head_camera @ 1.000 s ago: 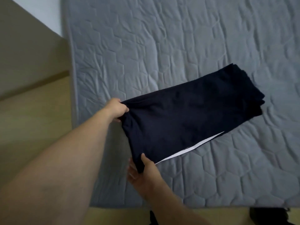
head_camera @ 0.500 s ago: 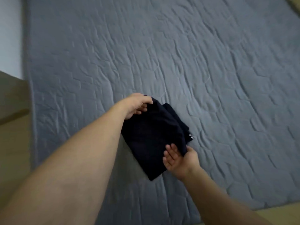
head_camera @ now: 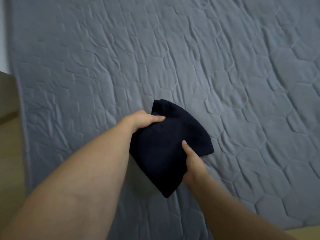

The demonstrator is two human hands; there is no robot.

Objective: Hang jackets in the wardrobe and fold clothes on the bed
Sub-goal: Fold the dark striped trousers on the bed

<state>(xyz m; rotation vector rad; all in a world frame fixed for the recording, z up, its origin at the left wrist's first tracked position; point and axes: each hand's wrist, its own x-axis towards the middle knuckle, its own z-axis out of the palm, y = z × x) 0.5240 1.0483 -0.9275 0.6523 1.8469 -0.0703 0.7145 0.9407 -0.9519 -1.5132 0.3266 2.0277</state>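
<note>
A dark navy garment [head_camera: 164, 144], folded into a compact bundle, is held just above the grey quilted bed [head_camera: 225, 66]. My left hand [head_camera: 145, 119] grips its upper left edge, thumb on top. At the bundle's lower right side, my right hand [head_camera: 192, 163] holds it with the thumb pressed on the cloth and the fingers hidden underneath. Both forearms reach in from the bottom of the view.
The bed's left edge [head_camera: 20, 101] runs down the left side, with a beige wooden surface [head_camera: 8, 135] beyond it. A strip of beige floor [head_camera: 304, 232] shows at the bottom right corner. The grey quilt stretches wide around the bundle.
The long dark garment was folded in half into a small bundle. Both hands kept hold of it and carried it toward the middle of the bed, and the view shifted right.
</note>
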